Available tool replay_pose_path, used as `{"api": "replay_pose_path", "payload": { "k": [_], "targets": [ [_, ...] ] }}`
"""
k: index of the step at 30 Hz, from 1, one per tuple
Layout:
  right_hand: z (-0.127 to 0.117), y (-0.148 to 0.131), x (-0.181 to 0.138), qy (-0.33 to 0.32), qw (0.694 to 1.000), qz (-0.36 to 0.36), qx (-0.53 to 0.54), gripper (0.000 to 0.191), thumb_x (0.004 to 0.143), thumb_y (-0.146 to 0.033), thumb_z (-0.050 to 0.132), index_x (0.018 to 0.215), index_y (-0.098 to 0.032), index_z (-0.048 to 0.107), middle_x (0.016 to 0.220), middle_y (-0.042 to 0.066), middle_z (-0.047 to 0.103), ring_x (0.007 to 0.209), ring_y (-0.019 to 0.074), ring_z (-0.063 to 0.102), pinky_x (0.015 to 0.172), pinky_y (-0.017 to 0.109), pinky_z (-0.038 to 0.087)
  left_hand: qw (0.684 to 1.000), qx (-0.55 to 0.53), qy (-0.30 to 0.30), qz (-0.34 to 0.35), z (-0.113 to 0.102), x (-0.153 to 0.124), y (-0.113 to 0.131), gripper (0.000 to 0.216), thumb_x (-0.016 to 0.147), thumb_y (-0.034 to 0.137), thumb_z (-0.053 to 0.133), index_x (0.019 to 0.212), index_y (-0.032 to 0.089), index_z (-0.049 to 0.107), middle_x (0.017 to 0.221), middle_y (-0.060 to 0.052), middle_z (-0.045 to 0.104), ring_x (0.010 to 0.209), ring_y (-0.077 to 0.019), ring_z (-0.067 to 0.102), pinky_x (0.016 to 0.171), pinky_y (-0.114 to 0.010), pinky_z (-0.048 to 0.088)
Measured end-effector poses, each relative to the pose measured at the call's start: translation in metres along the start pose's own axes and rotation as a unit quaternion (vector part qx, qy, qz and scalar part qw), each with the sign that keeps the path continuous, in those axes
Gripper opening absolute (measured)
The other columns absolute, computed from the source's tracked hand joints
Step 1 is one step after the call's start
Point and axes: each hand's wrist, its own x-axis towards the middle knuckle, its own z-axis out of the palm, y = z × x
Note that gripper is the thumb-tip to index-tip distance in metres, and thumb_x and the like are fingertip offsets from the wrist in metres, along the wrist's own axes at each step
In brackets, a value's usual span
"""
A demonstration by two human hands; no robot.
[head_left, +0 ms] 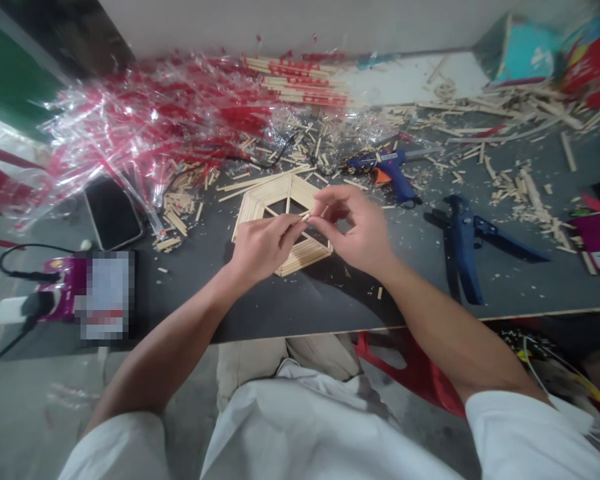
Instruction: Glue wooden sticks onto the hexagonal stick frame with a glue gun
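A hexagonal frame of layered wooden sticks (265, 193) lies on the dark table, with thin spokes crossing its open middle. Over its near left side, my left hand (265, 245) is closed in a pinch on a short wooden stick (305, 216). My right hand (353, 223) comes in from the right and pinches the same small piece between thumb and finger. Both hands hide part of the frame. Just behind the frame rest a few loose long sticks (260, 181). Beyond my right hand lies a blue glue gun (387, 165) with an orange trigger.
Blue cutters (464, 243) lie open at the right. Red and clear plastic wrappers (170, 120) heap at the back left, beside bundled sticks (305, 83). Stick scraps litter the table. At left are a dark phone (113, 212), a lit phone (107, 297) and a purple power strip (65, 287).
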Motion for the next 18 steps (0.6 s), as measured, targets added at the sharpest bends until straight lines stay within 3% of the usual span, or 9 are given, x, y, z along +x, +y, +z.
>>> {"api": "replay_pose_path", "payload": {
  "k": [5,12,18],
  "targets": [
    [-0.0004,0.0008,0.0006,-0.002,0.999,-0.028,-0.041,0.02,0.099,-0.03,0.068,0.118,-0.026,0.063,0.094,0.001,0.073,0.074,0.0147,0.066,0.071,0.032,0.057,0.999,0.032,0.003,0.029,-0.0001,-0.0004,-0.0008,0.029,0.109,0.032,0.058,0.088,0.018,0.073,0.062,0.001,0.07,0.049,-0.0088,0.061,0.05,-0.023,0.035],
    [-0.0008,0.0007,0.0015,-0.017,0.997,-0.05,-0.059,0.021,0.099,-0.021,0.064,0.119,-0.026,0.063,0.095,0.0,0.072,0.073,0.0135,0.065,0.07,0.031,0.055,0.998,0.047,-0.038,0.026,-0.0008,-0.0041,-0.0026,0.029,0.11,0.032,0.055,0.09,0.02,0.073,0.064,0.001,0.071,0.053,-0.0101,0.063,0.054,-0.022,0.043],
    [0.0002,0.0011,0.0016,-0.04,0.997,-0.041,-0.051,0.023,0.098,-0.018,0.063,0.121,-0.025,0.062,0.095,0.0,0.07,0.072,0.0129,0.062,0.068,0.03,0.052,0.996,0.071,-0.029,0.041,0.0008,-0.0044,-0.0018,0.034,0.111,0.032,0.052,0.086,0.019,0.072,0.059,0.002,0.068,0.049,-0.0093,0.059,0.052,-0.022,0.039]
  ]
}}
